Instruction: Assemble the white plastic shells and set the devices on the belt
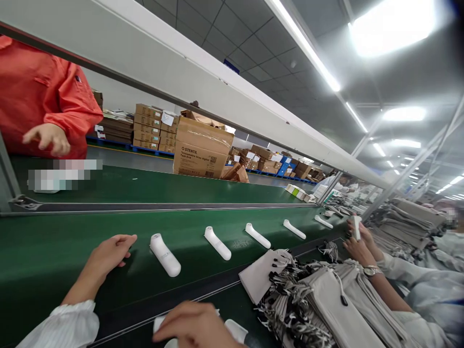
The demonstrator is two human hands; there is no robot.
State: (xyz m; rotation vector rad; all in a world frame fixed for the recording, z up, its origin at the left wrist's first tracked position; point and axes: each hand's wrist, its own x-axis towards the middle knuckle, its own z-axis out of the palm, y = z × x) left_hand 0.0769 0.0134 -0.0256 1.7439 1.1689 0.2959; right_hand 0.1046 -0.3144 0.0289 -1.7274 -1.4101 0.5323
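On green conveyor (54, 237), five white handheld thermometers (166, 255) lie bare, none pouched; grey drawstring pouches (328, 299) heaped near right. Left hand (110, 253) loosely curled, empty; right hand (199, 324): cannot tell grip.

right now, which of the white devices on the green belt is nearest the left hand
The leftmost white device in the row, beside the left hand but apart from it; the other white devices lie farther right along the green belt.
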